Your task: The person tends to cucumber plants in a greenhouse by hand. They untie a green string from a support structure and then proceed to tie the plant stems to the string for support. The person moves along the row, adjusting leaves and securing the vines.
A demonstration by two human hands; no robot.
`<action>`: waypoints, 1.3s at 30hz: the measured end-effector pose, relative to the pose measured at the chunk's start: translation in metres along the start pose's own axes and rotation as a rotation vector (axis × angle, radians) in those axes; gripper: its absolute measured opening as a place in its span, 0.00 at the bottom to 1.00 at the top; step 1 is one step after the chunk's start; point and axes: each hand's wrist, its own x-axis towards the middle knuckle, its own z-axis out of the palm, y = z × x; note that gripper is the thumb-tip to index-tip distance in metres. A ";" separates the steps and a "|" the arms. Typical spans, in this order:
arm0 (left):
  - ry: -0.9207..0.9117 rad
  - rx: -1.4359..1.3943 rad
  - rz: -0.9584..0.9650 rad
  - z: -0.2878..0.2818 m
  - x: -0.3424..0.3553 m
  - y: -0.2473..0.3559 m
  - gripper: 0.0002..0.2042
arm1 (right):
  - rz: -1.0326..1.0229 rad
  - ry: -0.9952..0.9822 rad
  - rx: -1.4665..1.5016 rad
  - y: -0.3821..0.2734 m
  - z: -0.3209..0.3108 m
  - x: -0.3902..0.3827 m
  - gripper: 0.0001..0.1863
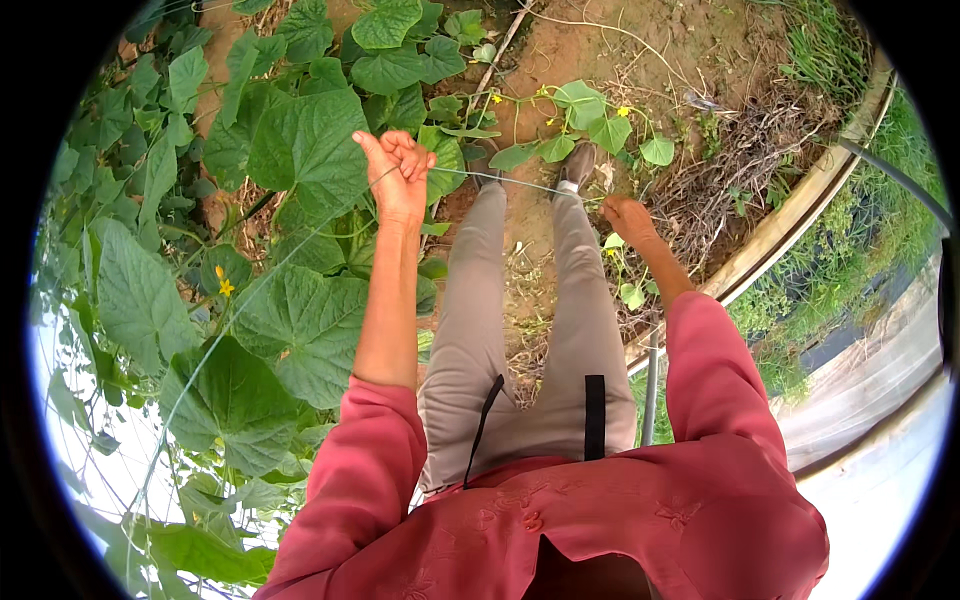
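My left hand (402, 172) is raised beside the large green leaves, its fingers curled over a thin pale string (505, 181) and its thumb sticking up. From the lower left the string climbs past the leaves to this hand, then stretches across toward my right hand (628, 217). That hand is closed in a fist above the ground by the dry stems, and the string runs up to it; its grip on the end is partly hidden. A vine (583, 103) with small yellow flowers trails over the soil beyond my shoes.
Dense broad-leaved plants (310, 140) fill the left side, one bearing a yellow flower (224, 284). Dry stems (720, 190) lie heaped at the right, along a curved pale edge (800, 220). Grass and plastic sheeting (850, 390) are beyond it. A grey pole (651, 390) stands near my right arm.
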 end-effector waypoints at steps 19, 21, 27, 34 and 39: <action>-0.540 0.841 -0.523 -0.082 0.085 -0.249 0.26 | 0.512 -0.112 1.367 -0.012 0.150 0.139 0.12; -0.557 0.942 -0.570 -0.073 0.085 -0.262 0.27 | 0.521 -0.075 1.308 -0.002 0.165 0.141 0.12; -0.562 0.949 -0.465 -0.090 0.089 -0.312 0.29 | 0.564 0.111 1.018 0.014 0.179 0.137 0.11; -0.278 0.642 -0.618 -0.090 0.087 -0.327 0.20 | 0.343 0.146 1.272 0.036 0.182 0.154 0.08; -0.171 0.385 -0.617 -0.103 0.111 -0.346 0.07 | 0.160 0.340 0.788 0.031 0.176 0.179 0.13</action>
